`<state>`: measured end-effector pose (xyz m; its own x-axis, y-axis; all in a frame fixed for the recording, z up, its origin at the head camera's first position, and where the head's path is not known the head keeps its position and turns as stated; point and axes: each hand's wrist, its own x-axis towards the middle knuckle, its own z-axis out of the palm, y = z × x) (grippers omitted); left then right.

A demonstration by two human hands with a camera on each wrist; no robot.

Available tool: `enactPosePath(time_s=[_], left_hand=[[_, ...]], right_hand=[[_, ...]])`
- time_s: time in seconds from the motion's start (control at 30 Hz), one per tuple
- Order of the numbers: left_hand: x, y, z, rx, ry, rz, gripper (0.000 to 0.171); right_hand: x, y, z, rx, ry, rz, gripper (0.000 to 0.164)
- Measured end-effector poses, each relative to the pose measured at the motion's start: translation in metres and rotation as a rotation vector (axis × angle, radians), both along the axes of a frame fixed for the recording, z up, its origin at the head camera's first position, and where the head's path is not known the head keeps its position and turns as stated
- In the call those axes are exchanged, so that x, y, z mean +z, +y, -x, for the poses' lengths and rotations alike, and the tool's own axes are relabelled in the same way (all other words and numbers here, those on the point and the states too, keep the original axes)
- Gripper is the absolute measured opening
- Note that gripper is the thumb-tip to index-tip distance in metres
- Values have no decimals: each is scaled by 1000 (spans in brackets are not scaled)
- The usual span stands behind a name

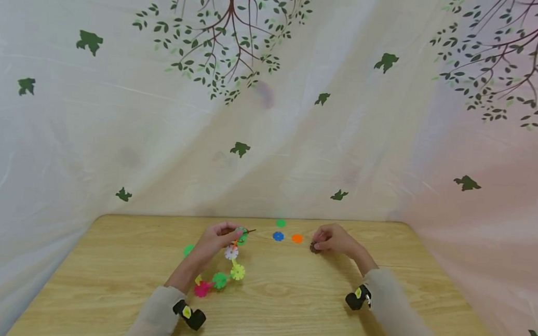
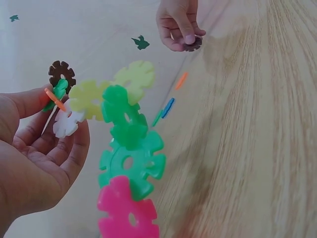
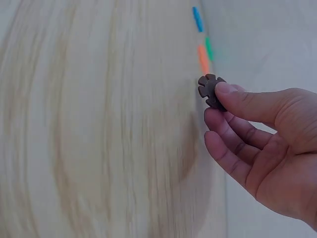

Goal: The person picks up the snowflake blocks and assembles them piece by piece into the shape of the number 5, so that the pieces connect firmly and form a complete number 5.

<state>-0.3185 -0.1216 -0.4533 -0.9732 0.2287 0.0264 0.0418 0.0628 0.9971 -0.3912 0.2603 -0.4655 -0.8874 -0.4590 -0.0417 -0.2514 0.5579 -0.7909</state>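
My left hand (image 1: pixel 219 239) pinches the upper end of a chain of notched plastic snowflake discs. At that end are a brown disc (image 2: pixel 62 74), a green one and an orange one, followed by a white disc (image 1: pixel 231 252). Yellow discs (image 1: pixel 238 271), green discs (image 1: pixel 219 280) and a pink disc (image 1: pixel 202 288) hang below, curving toward the left forearm. On the right, my right hand (image 1: pixel 336 240) holds a dark brown notched disc (image 3: pixel 211 91) between thumb and fingertips, close over the table.
Between the hands, near the table's (image 1: pixel 282 314) back edge, lie a blue disc (image 1: pixel 278 236), an orange disc (image 1: pixel 297 238) and a green disc (image 1: pixel 281 223). Another green disc (image 1: pixel 189 250) is left of the left wrist. A printed curtain (image 1: pixel 277 179) hangs behind the table.
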Motion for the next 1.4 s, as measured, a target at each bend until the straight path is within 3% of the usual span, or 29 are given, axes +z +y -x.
enactPosePath(time_s=[0.27, 0.53, 0.73, 1.0, 1.4], left_hand=[[-1, 1, 0, -16, -7, -15, 27], [-2, 0, -1, -12, -8, -18, 27], [-3, 0, 1, -9, -1, -13, 31], [-2, 2, 1, 10, -23, -31, 25], [0, 4, 4, -2, -26, -39, 26]], right_hand=[[12, -28, -17, -17, -39, 149, 26], [39, -80, -33, 7, -6, 272, 22], [48, -108, -37, -24, -35, 379, 22], [44, -128, -42, -75, -28, 515, 24], [37, -140, -46, -97, -27, 573, 23]])
